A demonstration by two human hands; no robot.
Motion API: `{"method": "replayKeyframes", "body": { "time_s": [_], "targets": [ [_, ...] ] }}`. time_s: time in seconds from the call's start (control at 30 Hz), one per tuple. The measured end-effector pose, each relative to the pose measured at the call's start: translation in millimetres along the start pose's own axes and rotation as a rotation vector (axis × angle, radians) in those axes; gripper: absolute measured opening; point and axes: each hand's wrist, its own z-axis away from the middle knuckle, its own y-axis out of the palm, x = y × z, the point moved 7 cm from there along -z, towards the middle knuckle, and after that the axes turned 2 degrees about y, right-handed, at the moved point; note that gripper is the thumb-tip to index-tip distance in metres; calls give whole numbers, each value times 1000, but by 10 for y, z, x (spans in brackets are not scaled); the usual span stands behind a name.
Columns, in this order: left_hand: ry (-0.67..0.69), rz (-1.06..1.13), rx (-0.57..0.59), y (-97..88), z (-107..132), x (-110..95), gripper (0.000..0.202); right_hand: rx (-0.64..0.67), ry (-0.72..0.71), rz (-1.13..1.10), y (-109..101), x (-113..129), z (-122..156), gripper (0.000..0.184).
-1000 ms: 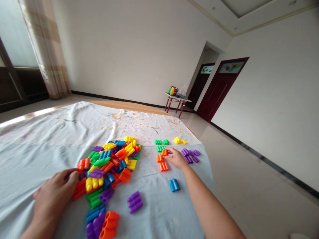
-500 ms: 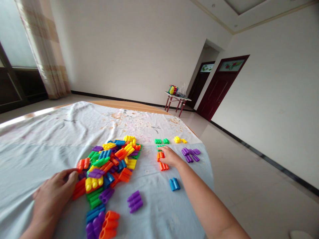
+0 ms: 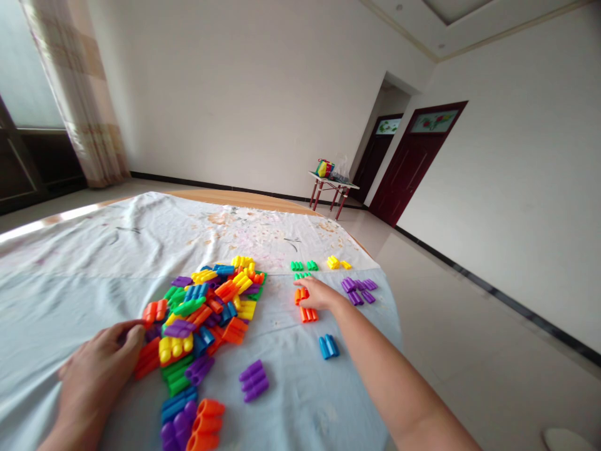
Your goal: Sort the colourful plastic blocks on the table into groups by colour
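Observation:
At the left edge of a pile of coloured plastic bullet-shaped building blocks (image 3: 197, 307) rests my left hand (image 3: 101, 357), its thumb and index finger slightly apart beside the red-orange blocks (image 3: 148, 358). Across the table, my right hand (image 3: 319, 293) reaches out with its fingers on an orange block (image 3: 300, 297); the hand partly covers it. Just nearer lies another orange block (image 3: 308, 315). Green blocks (image 3: 304, 266) sit beyond the fingers, and a blue block (image 3: 328, 346) lies below the wrist.
Purple blocks (image 3: 359, 290) and yellow blocks (image 3: 334, 262) are grouped at the right. A single purple block (image 3: 254, 381) lies nearer me. A floral and pale-blue cloth (image 3: 291, 401) covers the round table. A small side table (image 3: 333, 183) stands by the far wall.
The view has shifted very slightly. Both hands stay in nearly the same places, and the blocks look unchanged.

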Motion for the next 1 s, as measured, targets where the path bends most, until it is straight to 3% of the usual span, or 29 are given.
{"method": "replayKeyframes", "body": {
  "time_s": [0.1,0.17,0.27,0.4,0.6,0.83,1.0],
  "targets": [
    [-26,28,29,32,-6,28,58,-107,20,-46,-122,11,167,64],
    [-15,32,32,34,-11,24,58,-179,121,-56,-140,-43,301,66],
    [-23,24,44,38,-18,31,59,-183,248,10,-15,-102,455,68],
    [-31,19,43,46,-30,41,59,-154,266,79,116,-134,520,60],
    [-37,14,53,59,-30,50,60,-225,350,104,-122,-429,513,70],
    [-39,14,42,32,-24,34,59,-223,347,56,-119,-681,375,60],
    [-33,28,35,39,-29,45,59,-224,245,35,-222,-507,352,62]
  ]
}}
